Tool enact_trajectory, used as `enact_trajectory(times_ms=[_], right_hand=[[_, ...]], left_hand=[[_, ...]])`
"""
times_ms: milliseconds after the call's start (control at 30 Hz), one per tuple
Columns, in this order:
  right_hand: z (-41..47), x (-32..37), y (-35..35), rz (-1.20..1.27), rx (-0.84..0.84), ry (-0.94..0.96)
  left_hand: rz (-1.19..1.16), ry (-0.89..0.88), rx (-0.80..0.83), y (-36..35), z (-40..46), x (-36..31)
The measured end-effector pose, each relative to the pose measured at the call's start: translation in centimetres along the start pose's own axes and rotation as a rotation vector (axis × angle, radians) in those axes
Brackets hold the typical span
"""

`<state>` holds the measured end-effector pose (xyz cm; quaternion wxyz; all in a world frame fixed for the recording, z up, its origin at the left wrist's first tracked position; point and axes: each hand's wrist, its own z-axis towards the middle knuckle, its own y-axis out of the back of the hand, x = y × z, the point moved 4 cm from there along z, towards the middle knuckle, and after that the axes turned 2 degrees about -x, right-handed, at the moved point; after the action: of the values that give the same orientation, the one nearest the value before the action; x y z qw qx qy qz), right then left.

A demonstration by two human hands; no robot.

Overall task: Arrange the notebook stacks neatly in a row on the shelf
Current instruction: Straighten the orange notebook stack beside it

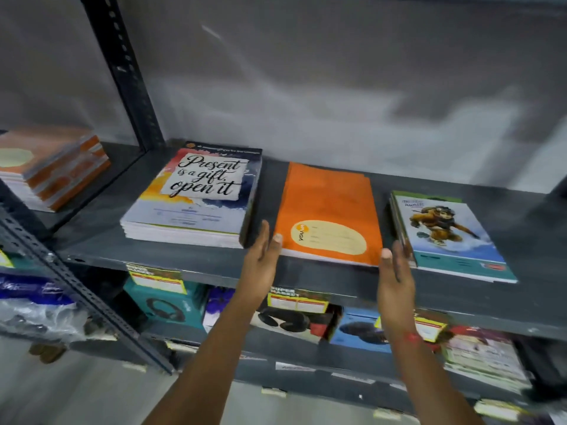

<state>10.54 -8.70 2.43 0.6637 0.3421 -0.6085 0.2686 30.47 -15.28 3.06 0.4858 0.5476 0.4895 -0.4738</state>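
Three notebook stacks lie side by side on the dark grey shelf (184,262). At the left is a thick stack with a "Present is a gift, open it" cover (196,197). A thin orange stack (328,207) lies in the middle. At the right is a stack with a cartoon monkey cover (451,237). My left hand (264,256) is flat and upright against the orange stack's front left corner, thumb touching its edge. My right hand (395,271) is flat against its front right corner, in the gap beside the monkey stack. Neither hand grips anything.
Another orange-and-white notebook stack (52,170) sits on the neighbouring shelf at far left, behind a perforated metal upright (122,72). The lower shelf holds boxed headphones (165,305) and other packaged goods with yellow price tags. A grey wall backs the shelf.
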Motion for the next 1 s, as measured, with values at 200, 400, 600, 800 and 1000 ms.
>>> enact_trajectory(times_ms=[200, 400, 600, 800, 1000], right_hand=[[1.3, -0.9, -1.0, 0.025, 0.307, 0.0], [2.0, -1.1, 0.3, 0.136, 0.415, 0.005], [1.9, -1.3, 0.3, 0.16, 0.357, 0.013], [2.2, -1.5, 0.1, 0.179, 0.285, -0.001], [2.3, -1.6, -0.2, 0.163, 0.217, -0.006]], left_hand=[[-0.092, 0.027, -0.078, -0.6, 0.2, 0.6], [-0.087, 0.035, 0.065, 0.5, 0.2, 0.6], [-0.072, 0.038, 0.018, 0.9, 0.3, 0.7], [-0.092, -0.008, -0.049, 0.6, 0.1, 0.3], [-0.068, -0.035, -0.121, 0.6, 0.5, -0.1]])
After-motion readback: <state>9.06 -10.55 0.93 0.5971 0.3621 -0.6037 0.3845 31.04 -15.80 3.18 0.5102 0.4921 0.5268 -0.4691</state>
